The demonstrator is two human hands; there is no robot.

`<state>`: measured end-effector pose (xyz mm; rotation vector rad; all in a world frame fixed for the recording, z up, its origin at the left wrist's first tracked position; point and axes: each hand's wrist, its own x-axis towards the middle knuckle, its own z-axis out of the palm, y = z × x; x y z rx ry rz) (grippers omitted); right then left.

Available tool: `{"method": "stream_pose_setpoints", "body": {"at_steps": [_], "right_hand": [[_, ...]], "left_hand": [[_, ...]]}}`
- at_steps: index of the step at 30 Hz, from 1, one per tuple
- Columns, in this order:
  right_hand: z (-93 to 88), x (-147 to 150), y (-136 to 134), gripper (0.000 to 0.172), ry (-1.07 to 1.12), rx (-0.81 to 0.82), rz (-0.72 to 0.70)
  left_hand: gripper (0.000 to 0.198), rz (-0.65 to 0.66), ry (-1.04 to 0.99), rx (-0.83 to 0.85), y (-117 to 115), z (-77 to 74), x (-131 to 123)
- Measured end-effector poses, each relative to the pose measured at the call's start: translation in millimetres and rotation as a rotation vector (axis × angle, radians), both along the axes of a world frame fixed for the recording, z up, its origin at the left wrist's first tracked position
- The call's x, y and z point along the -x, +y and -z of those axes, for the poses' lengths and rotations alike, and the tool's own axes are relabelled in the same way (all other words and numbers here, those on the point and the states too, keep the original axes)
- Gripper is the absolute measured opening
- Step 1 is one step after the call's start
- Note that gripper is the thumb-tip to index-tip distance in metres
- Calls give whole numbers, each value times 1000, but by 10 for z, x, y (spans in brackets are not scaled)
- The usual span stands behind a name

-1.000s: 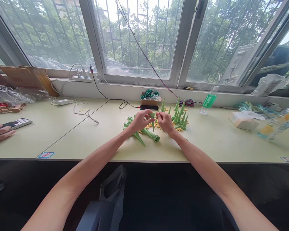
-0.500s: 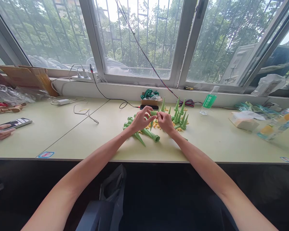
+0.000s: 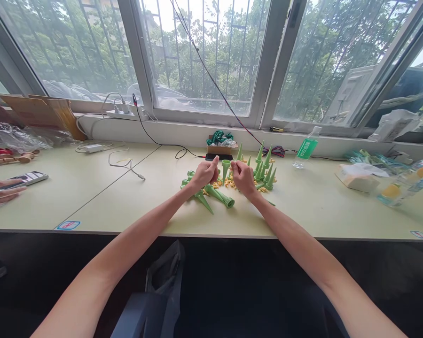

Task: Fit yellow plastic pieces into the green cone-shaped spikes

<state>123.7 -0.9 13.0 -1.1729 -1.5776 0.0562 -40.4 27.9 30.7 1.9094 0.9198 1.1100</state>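
My left hand (image 3: 203, 173) is curled around the lower part of a green plastic cone (image 3: 226, 165), which stands wide end up between my two hands. Just to its right, my right hand (image 3: 243, 178) has its fingertips pinched together; what they hold is too small to make out. Under and around my hands lie several more green cones (image 3: 216, 195) on their sides. Several others stand point up (image 3: 264, 164) behind my right hand. Small yellow pieces (image 3: 229, 184) are scattered on the pale table (image 3: 134, 206) among them.
Behind the cones sit a black phone (image 3: 218, 157), a green-labelled water bottle (image 3: 306, 148) and a power strip (image 3: 121, 113) with trailing cables. At far left another person's hand (image 3: 0, 192) rests by a phone (image 3: 28, 178). Tissues (image 3: 356, 176) and a bottle (image 3: 403, 184) lie at right.
My left hand has turned the cone upright, wide end up, and closed lower around it. My right hand's fingers have drawn slightly away from the cone's rim.
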Motion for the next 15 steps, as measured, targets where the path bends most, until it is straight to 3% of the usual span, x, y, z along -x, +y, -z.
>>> {"method": "stream_pose_setpoints", "body": {"at_steps": [6, 15], "right_hand": [[40, 18, 6, 45, -3, -24, -67], [65, 20, -2, 39, -1, -24, -163]], "left_hand": [[78, 140, -11, 149, -35, -17, -8], [79, 162, -87, 265, 5, 14, 3]]}}
